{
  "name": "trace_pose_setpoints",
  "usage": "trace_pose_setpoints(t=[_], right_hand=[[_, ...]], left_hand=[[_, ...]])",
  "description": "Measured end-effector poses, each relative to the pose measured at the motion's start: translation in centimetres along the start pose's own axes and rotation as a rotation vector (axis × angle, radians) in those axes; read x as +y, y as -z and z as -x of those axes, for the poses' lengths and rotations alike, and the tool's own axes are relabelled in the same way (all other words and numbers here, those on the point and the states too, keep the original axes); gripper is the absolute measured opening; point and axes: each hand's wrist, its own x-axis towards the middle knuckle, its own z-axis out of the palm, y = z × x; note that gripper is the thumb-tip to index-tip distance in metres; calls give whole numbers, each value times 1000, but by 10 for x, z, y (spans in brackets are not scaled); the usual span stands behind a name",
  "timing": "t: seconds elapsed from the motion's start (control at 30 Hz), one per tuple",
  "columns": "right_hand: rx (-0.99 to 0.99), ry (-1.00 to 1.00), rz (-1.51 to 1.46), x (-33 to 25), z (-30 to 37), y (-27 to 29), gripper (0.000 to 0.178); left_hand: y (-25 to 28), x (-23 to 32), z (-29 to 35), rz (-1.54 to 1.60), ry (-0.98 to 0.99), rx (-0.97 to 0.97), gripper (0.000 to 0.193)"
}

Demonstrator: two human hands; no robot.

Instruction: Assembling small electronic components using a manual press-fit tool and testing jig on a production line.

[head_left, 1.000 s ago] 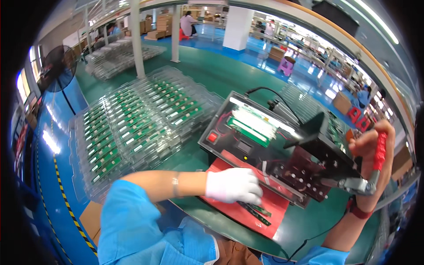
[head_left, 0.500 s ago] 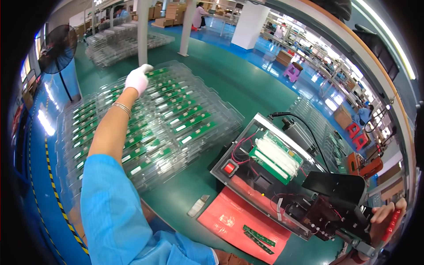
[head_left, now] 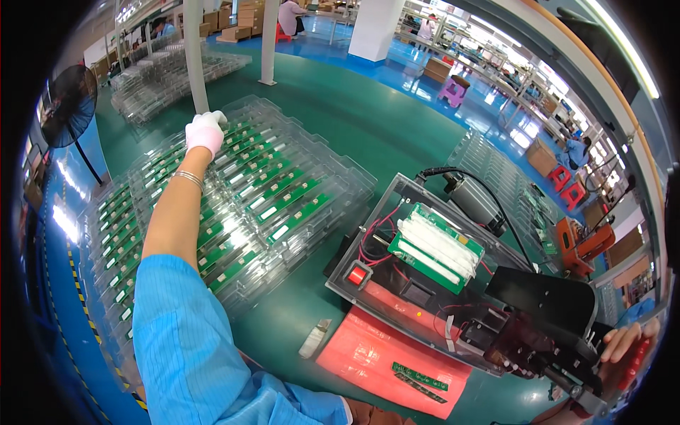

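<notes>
Green-topped bench (head_left: 397,134) in a factory hall with blue floor lanes and white pillars. Left hand (head_left: 205,132), white-gloved, reaches far out, fingers curled down onto the clear trays of green circuit boards (head_left: 269,198); grasp unclear. Right hand (head_left: 627,350), bare, wraps the red lever handle (head_left: 634,368) of the black press fixture (head_left: 524,326) at lower right. Red sheet (head_left: 368,354) lies before it.

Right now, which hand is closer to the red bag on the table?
Right. The right hand grips the red lever at the machine's near end, beside the red bag. The gloved left hand is far off, on the clear trays.
</notes>
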Motion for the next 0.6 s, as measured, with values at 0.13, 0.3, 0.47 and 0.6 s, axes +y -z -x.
trace_pose_setpoints(t=[0.13, 0.3, 0.47, 0.6], right_hand=[[435, -52, 49, -3, 37, 19, 34], [974, 315, 78, 17, 1, -47, 46], [300, 767, 602, -34, 76, -85, 31], [-178, 657, 705, -29, 109, -179, 10]], left_hand=[[22, 10, 15, 109, -350, 24, 26], [89, 28, 80, 271, -717, -145, 24], [133, 83, 185, 226, -1309, -198, 28], [161, 108, 281, 227, -1493, -333, 28]])
